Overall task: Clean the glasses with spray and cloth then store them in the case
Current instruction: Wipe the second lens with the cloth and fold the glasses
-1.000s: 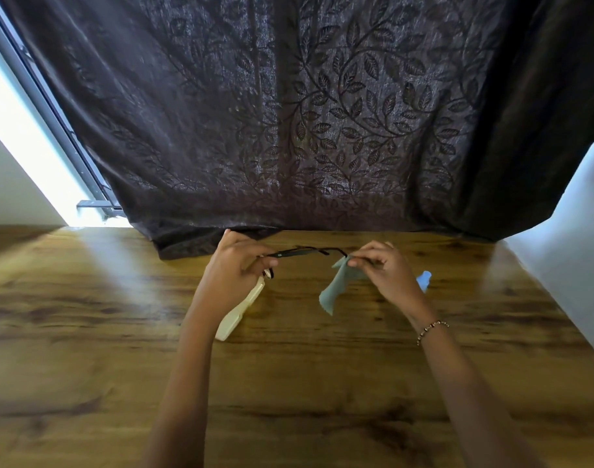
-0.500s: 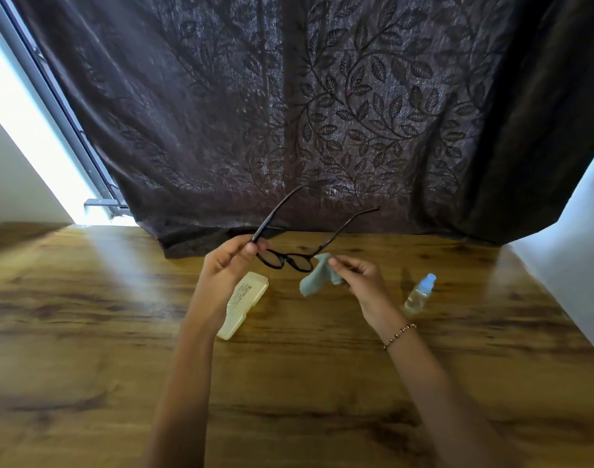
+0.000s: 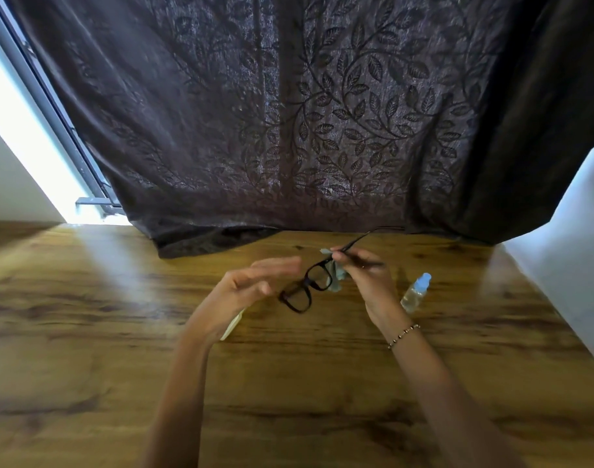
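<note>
**Glasses held in the right hand, left hand loose**

The right hand [image 3: 366,280] pinches the dark glasses [image 3: 305,288] by one temple arm and holds them above the wooden table [image 3: 86,298]. The front of the frame tilts down toward the left. A pale blue cloth [image 3: 336,282] is bunched under the same fingers, just behind one lens. The left hand [image 3: 251,287] is blurred; its fingers are stretched and relaxed and it grasps nothing. It is just beside the frame, and I cannot tell if it touches. A cream case [image 3: 233,327] lies on the table, mostly hidden under the left wrist. A small spray bottle [image 3: 415,293] is on the table near the right hand. A bead bracelet [image 3: 403,336] is on the right wrist. A dark leaf-pattern curtain [image 3: 322,130] hangs behind.
</note>
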{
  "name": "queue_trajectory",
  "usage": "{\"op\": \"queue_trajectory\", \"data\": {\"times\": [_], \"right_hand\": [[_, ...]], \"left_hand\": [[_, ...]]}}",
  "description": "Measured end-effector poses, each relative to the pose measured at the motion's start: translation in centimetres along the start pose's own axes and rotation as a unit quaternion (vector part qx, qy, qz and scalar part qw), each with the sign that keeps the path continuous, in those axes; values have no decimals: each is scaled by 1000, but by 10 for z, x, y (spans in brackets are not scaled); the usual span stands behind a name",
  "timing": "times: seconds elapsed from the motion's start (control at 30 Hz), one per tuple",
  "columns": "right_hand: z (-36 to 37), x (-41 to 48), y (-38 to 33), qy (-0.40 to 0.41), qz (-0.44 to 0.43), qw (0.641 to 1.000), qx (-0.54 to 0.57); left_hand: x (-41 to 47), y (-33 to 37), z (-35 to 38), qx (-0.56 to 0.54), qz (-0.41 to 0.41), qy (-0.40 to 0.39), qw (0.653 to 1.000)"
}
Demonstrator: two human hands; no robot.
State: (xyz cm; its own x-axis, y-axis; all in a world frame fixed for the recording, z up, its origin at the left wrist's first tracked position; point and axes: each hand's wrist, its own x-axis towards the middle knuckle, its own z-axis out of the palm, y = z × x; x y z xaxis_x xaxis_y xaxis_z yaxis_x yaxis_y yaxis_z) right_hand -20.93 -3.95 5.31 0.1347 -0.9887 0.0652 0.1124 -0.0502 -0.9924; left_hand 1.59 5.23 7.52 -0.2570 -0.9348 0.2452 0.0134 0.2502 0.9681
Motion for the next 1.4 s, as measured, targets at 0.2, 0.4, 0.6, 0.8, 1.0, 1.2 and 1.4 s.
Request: {"op": "queue_trajectory", "data": {"times": [0.2, 0.4, 0.6, 0.8, 1.0, 1.2, 1.4], "right_hand": [[9, -4, 3, -55, -4, 998, 13], [17, -7, -1, -70, 32, 990, 118], [16, -9, 2, -88, 79, 978, 170], [19, -10, 5, -112, 91, 975, 171], [6, -2, 15, -65, 125, 986, 91], [-50, 3, 23, 17, 215, 974, 71], [-47, 3, -3, 30, 99, 993, -57]], "left_hand": [[32, -4, 11, 93, -205, 80, 971], [47, -15, 26, 63, -203, 44, 976], [49, -16, 31, 97, -123, 106, 982], [45, -10, 28, 121, -157, 51, 979], [40, -14, 19, 43, -189, 132, 972], [26, -13, -5, 10, -208, 238, 949], [23, -16, -11, 127, -231, 237, 935]]}}
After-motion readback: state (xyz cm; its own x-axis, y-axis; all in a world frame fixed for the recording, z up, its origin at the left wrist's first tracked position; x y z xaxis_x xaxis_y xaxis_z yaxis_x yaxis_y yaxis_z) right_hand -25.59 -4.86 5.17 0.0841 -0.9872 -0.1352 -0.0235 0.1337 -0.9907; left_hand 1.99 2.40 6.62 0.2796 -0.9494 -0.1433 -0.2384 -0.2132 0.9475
